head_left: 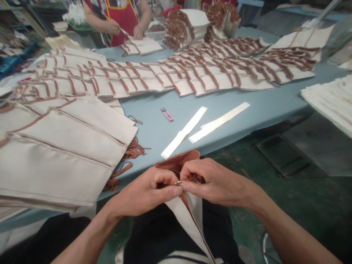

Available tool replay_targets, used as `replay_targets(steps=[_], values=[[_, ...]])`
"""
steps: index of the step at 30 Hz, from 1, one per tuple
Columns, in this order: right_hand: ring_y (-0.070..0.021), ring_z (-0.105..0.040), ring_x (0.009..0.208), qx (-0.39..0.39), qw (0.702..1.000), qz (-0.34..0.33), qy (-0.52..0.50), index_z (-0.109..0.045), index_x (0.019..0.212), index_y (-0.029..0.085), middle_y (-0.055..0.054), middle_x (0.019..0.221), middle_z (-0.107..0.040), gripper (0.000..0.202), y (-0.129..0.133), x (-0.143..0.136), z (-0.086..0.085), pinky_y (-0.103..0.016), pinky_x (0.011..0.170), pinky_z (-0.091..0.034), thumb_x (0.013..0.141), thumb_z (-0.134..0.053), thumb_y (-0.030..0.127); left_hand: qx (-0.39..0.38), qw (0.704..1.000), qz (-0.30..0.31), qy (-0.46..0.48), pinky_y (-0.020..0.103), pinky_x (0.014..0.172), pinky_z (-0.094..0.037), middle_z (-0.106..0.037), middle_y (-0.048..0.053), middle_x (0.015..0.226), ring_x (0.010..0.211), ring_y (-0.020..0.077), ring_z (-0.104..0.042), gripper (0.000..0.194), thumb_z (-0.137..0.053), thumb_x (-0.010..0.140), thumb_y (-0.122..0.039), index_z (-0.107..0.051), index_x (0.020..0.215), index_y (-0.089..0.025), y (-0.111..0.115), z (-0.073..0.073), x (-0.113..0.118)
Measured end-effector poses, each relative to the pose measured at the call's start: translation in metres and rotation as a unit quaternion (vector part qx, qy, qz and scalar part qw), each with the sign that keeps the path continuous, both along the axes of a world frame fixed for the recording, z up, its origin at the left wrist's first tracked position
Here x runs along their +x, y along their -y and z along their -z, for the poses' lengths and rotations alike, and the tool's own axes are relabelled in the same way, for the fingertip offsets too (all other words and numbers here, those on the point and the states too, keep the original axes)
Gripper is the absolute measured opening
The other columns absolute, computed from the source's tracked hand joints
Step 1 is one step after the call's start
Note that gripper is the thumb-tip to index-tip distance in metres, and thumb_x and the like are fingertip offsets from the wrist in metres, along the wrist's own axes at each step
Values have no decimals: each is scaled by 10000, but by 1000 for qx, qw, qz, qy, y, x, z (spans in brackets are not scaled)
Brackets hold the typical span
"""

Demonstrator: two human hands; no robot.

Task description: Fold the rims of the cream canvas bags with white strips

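Just past the table's near edge, over my lap, my left hand point(154, 187) and my right hand point(210, 179) meet with thumbs and fingers pinched. Between them is a cream fabric piece point(183, 216) with dark brown edging, hanging down over my legs. Its brown inner side point(176, 164) shows behind my fingers. My right hand also pinches a thin brown cord point(189, 179) at the piece's edge. A small pale tip shows where the fingertips meet; I cannot make out what it is. Pink thread snips point(167, 114) lie on the table beyond my hands.
White strips point(184, 132) lie on the blue table point(148, 106). At left, cream panels point(68, 157) are stacked, with brown cords point(134, 149) hanging from them. Rows of brown-edged pieces point(154, 77) span the table. Across it, a person in a red apron point(123, 22) works on similar pieces.
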State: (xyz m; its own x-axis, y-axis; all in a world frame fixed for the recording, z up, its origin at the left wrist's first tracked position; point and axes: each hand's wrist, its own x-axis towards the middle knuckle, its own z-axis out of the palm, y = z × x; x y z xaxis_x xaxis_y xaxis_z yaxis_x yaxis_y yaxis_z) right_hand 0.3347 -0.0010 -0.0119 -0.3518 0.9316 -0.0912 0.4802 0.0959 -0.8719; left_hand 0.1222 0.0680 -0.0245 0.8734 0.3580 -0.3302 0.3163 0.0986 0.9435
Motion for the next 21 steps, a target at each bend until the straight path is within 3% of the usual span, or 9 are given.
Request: replay_targets(steps=[4, 6, 8, 11, 15, 18, 21], values=[[-160, -627, 814, 44, 998, 37, -1, -625, 860, 184, -14, 865, -698, 76, 2, -5, 6, -273, 749, -455, 921, -622, 139, 52, 999, 5, 1, 235, 559, -257, -361, -62, 677, 625, 106, -309, 422, -542, 1031, -446, -555, 721, -160, 1, 3, -1], [-205, -642, 960, 93, 990, 107, 26, -627, 919, 188, -48, 972, -712, 47, 8, -9, 6, -325, 861, -458, 914, -618, 143, 79, 996, -29, 3, 238, 581, -292, -406, -49, 692, 639, 113, -354, 426, -515, 1045, -439, -596, 739, -152, 5, 2, 0], [-226, -649, 968, 107, 975, 185, 53, -627, 952, 197, -56, 982, -712, 34, 17, -13, 4, -350, 866, -448, 921, -631, 211, 94, 993, -73, 1, 238, 590, -318, -461, -34, 706, 651, 119, -400, 431, -499, 1053, -442, -618, 759, -149, 9, -2, 1], [-226, -653, 820, 69, 962, 248, 87, -625, 891, 217, -36, 870, -701, 174, 28, -19, 2, -341, 749, -420, 921, -659, 386, 116, 985, -125, 5, 229, 582, -338, -490, -28, 702, 651, 122, -430, 415, -508, 1053, -433, -606, 759, -156, 13, -8, 6], [-191, -593, 680, -17, 967, 237, 90, -590, 800, 223, -13, 748, -649, 315, 35, -21, 6, -319, 658, -357, 992, -534, 466, 152, 975, -161, 30, 222, 619, -381, -558, -19, 737, 678, 129, -485, 353, -519, 1054, -379, -658, 814, -159, 18, -9, 17], [-158, -525, 641, -79, 969, 235, 5, -538, 771, 223, 19, 694, -567, 329, 42, -18, 17, -288, 615, -349, 995, -512, 462, 150, 971, -182, 27, 224, 616, -385, -570, -16, 723, 665, 131, -486, 368, -525, 1048, -388, -665, 796, -159, 27, -2, 24], [-143, -495, 647, -106, 958, 255, -77, -494, 756, 225, 35, 695, -515, 291, 52, -17, 34, -266, 601, -370, 968, -531, 420, 88, 968, -234, 19, 224, 565, -358, -533, -23, 664, 611, 126, -448, 431, -527, 1032, -462, -626, 741, -160, 41, 14, 28]])
